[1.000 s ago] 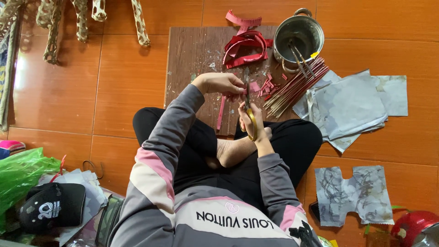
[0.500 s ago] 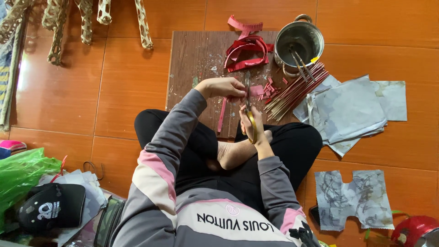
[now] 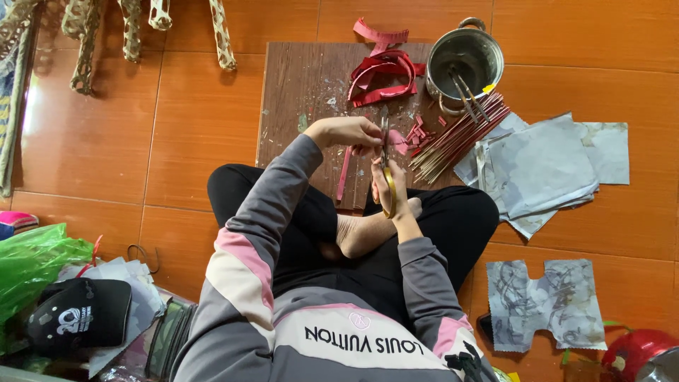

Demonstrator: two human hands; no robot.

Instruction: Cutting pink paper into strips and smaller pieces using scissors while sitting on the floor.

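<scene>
I sit cross-legged on an orange tiled floor, facing a wooden board (image 3: 297,92). My left hand (image 3: 346,131) pinches a long red strip (image 3: 343,175) that hangs down toward my knee. My right hand (image 3: 390,185) grips yellow-handled scissors (image 3: 385,152), whose blades point away from me and meet the red strip beside my left fingers. Small red offcuts (image 3: 417,131) lie on the board just right of the blades.
At the board's far edge lie a pile of red strips (image 3: 382,71) and a metal pot (image 3: 463,60). A bundle of thin sticks (image 3: 456,134) and grey paper sheets (image 3: 544,166) lie right. A cut paper piece (image 3: 544,304), black cap (image 3: 81,315) and green bag (image 3: 32,262) are near me.
My hands stay together over the board with the scissors on the red strip. The whole view has drifted slightly downward in the frame.
</scene>
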